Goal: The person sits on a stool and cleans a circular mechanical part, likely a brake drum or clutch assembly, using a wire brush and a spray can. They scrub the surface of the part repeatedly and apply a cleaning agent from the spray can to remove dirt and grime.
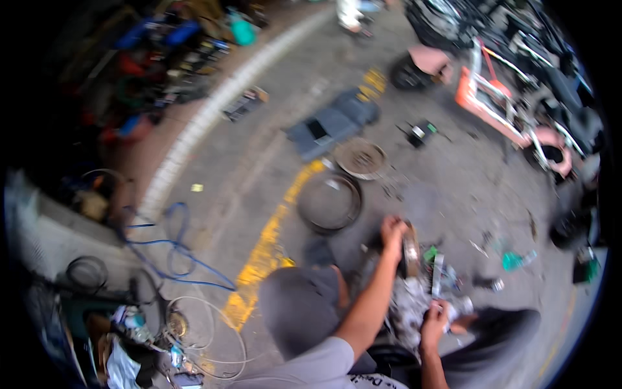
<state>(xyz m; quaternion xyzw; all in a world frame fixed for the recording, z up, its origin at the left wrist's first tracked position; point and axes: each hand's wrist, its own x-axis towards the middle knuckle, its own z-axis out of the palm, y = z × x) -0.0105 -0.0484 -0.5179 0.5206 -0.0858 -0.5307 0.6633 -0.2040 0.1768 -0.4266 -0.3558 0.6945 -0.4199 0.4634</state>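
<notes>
The picture is smeared by motion. My left hand (pixel 392 235) reaches forward, its fingers closed at the upper edge of a brownish round metal part (pixel 410 251) that I see nearly edge-on. Between my legs sits a pale grey engine-like metal casting (pixel 405 316), just below that part. My right hand (pixel 435 316) is closed beside the casting, fingers bent together; what they hold, if anything, is too blurred to make out. A slim metal tool or bar (pixel 437 275) stands just beyond it, next to a small green piece (pixel 430 253).
A dark round pan (pixel 330 202), a brownish wheel-like disc (pixel 361 159) and a grey-blue case (pixel 334 123) lie ahead. A partly stripped scooter (pixel 492 97) stands far right. Blue hose (pixel 175 249) loops at left. A green-capped bottle (pixel 515 260) lies to the right.
</notes>
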